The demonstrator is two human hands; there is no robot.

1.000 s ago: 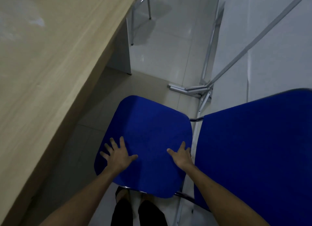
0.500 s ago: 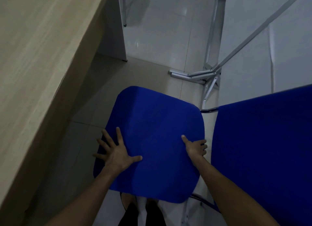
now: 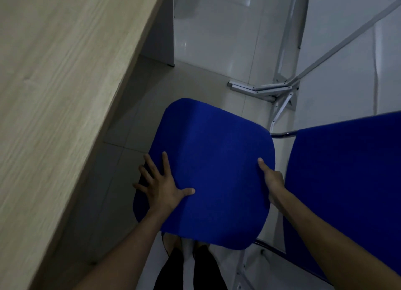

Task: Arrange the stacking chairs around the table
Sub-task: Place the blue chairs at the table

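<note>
Wood-grain laminate covers the worktop (image 3: 54, 90), which fills the whole left side of the view and runs diagonally toward the top. Pale glossy tiles make up the floor (image 3: 217, 40) beyond and beneath it. At the right edge a second blue chair (image 3: 347, 181) shows a broad upholstered surface, with a chrome tube of its frame just behind. Between this and the worktop sits the blue padded seat (image 3: 208, 172) of the stacking chair, close to the worktop's edge but apart from it. A white metal stand (image 3: 260, 88) with slanting struts rests on the floor past the seat. The left hand (image 3: 162, 187) lies flat on the seat's left edge, fingers spread wide, thumb pointing inward. The right hand (image 3: 272, 179) clasps the seat's right edge, thumb on top and its fingers curled out of sight underneath.
</note>
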